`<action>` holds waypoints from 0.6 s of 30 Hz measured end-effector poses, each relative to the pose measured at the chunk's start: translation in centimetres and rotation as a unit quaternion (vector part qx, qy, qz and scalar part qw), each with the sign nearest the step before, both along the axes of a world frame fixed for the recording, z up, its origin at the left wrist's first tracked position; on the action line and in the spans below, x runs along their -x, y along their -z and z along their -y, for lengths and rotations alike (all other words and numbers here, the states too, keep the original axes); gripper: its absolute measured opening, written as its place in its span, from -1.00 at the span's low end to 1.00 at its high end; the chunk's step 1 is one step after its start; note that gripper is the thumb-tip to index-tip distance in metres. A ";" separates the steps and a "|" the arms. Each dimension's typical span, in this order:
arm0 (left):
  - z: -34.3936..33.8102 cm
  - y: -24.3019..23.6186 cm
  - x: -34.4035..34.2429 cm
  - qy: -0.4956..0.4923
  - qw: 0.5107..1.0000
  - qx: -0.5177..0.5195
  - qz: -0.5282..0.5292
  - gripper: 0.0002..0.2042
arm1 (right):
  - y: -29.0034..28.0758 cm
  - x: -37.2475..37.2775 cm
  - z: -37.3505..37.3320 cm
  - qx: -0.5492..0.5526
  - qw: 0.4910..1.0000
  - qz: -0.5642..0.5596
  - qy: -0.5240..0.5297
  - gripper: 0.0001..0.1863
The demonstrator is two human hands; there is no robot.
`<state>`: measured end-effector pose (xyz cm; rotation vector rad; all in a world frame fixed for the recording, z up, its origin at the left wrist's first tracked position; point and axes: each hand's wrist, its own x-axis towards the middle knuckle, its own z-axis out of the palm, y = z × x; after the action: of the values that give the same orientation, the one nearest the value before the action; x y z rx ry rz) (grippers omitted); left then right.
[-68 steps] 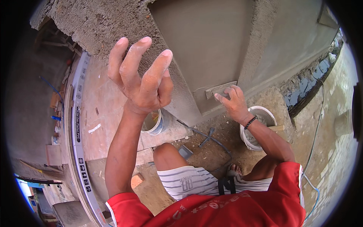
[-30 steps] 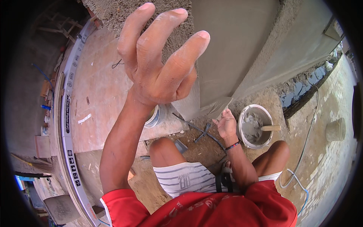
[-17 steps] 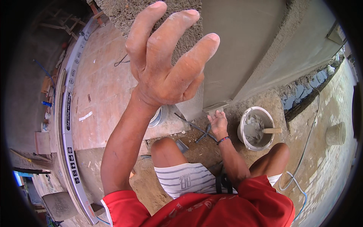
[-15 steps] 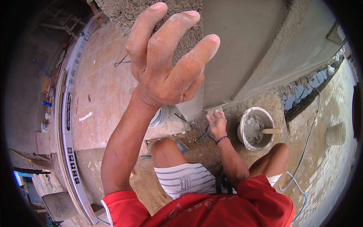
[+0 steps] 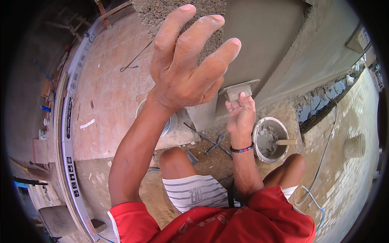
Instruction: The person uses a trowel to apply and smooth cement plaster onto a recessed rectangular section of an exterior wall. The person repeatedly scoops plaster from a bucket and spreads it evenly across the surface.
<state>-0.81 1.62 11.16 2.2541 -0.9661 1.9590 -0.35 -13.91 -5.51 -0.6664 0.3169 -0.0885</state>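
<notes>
Plastering float (image 5: 238, 92), head view: in R hand (image 5: 243, 115), up at lower part of smooth grey wall (image 5: 263, 36). Plate shows nearly edge-on, so can't tell if full face or just one edge touches. R fingers + thumb closed on its grip block, palm turned up. L hand (image 5: 186, 77) raised nr cam, fingers curled, spread apart, nothing visible in them; overlaps rough wall (image 5: 212, 6), contact can't be told. Mortar bucket (image 5: 255, 141) just beside R wrist, wooden handle (image 5: 287, 142) sticking out over rim. Dark cable (image 5: 216, 145) on ground between L knee and R forearm.

Risks, my guess: low, upturned grip may let plate tip, so an edge could gouge wall if surface is soft. R forearm swinging outward might clip bucket or handle, w/ mortar spilt. Foot shifting fwd could snag cable. Float could slip if fingers are wet/gritty.
</notes>
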 end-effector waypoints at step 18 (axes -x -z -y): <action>0.6 0.3 -0.4 0.012 1.000 0.005 -0.002 -0.65 | -3.8 2.5 12.3 -0.107 0.967 0.211 -0.095 -0.61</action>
<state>-0.44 1.05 10.89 2.2292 -0.9764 1.9439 -2.80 -26.18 -1.73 -0.4460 -0.1477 -0.0113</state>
